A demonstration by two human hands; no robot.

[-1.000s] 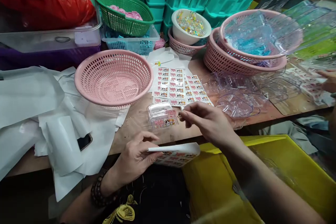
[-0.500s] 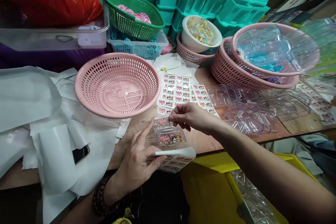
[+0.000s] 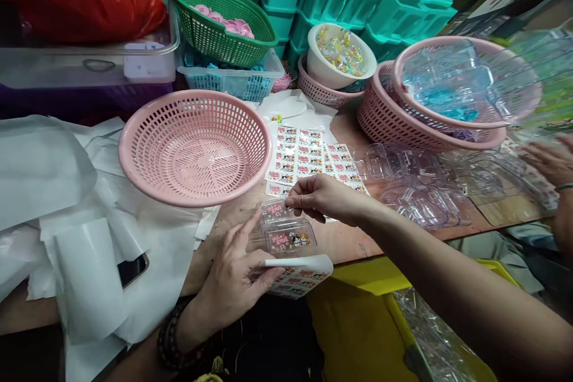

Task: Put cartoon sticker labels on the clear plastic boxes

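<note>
The tabletop (image 3: 344, 242) spreads beyond the left grip (image 3: 235, 277) and under the right grip (image 3: 320, 198). A pink basket (image 3: 201, 155) stands beyond the left grip. Flat sticker sheets (image 3: 298, 152) lie just past the right grip. The left grip clasps a curled sheet (image 3: 298, 280) between thumb and fingers. Two clear plastic pieces (image 3: 290, 239) lie between the grips; the right is pinched at the end of a small sticker (image 3: 272, 210) on the farther one.
</note>
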